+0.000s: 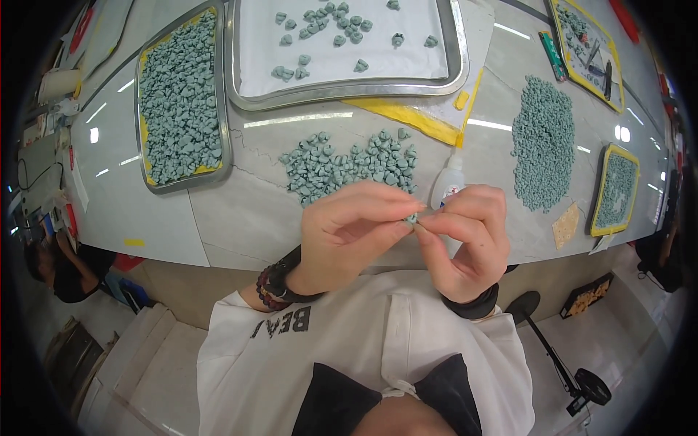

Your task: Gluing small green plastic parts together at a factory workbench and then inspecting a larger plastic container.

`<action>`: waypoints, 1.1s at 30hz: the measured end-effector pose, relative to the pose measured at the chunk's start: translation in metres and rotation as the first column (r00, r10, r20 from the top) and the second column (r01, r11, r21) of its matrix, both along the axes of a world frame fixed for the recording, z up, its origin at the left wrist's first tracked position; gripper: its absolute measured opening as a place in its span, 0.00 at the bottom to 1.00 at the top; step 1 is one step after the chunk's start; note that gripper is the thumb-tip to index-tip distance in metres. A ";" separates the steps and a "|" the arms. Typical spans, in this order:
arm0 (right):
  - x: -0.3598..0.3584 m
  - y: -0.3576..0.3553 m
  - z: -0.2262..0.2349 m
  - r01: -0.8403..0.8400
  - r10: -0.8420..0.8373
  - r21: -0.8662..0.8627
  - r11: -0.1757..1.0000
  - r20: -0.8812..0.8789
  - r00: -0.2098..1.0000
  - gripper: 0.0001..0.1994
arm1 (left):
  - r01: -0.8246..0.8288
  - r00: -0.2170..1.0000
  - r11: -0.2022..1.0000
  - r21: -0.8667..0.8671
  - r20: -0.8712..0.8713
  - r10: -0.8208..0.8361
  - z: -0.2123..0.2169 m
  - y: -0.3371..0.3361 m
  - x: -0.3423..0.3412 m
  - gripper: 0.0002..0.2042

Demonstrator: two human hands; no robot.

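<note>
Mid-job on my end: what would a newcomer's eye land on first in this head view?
First, the left hand and right hand, fingertips meeting at a small blue-green piece near the middle of the view. Then the masses of blue-green pieces: a loose pile just beyond the hands, a packed metal tray at left, a spread of smaller pieces at right. At the top, a large white-lined tray holds scattered ones.

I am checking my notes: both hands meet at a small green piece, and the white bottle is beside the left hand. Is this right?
Not quite: the head view shows the white bottle beside the right hand, not the left hand. Both do meet at the small green piece.
</note>
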State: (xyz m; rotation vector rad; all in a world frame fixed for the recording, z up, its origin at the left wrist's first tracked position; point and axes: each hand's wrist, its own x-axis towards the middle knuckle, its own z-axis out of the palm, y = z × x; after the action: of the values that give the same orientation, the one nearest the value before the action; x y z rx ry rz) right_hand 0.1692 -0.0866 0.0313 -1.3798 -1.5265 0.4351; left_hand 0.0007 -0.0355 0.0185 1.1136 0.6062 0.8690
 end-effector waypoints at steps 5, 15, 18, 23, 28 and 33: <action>-0.003 -0.001 -0.001 0.019 -0.019 0.001 1.000 0.025 1.000 0.17 | 0.003 1.000 0.996 0.094 -0.023 -0.001 0.000 0.004 -0.001 0.10; 0.000 0.008 -0.003 0.022 -0.022 -0.019 1.000 -0.004 1.000 0.15 | -0.039 0.999 0.993 0.111 -0.018 0.042 -0.002 0.007 0.006 0.10; 0.004 0.012 -0.005 0.017 -0.017 -0.046 0.999 -0.003 1.000 0.14 | 0.001 0.995 0.992 0.126 -0.103 0.012 -0.003 0.012 0.008 0.11; 0.002 0.005 0.000 -0.024 0.021 -0.050 0.998 -0.054 0.998 0.09 | -0.025 0.990 0.999 0.027 -0.139 0.029 0.009 0.037 -0.008 0.12; 0.012 -0.002 -0.009 0.016 -0.020 -0.028 0.999 -0.141 0.990 0.05 | -0.048 0.899 0.913 0.406 -0.380 0.216 0.012 0.102 -0.008 0.11; 0.010 0.000 -0.005 0.078 -0.082 -0.052 0.996 -0.080 0.993 0.03 | 0.022 0.757 0.664 0.747 -0.447 0.477 -0.004 0.121 -0.018 0.16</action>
State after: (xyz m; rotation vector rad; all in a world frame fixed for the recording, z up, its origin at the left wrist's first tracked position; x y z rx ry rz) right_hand 0.1787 -0.0869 0.0262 -1.4384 -1.3970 0.4756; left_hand -0.0175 0.0852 0.0145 2.1431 1.0215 1.0065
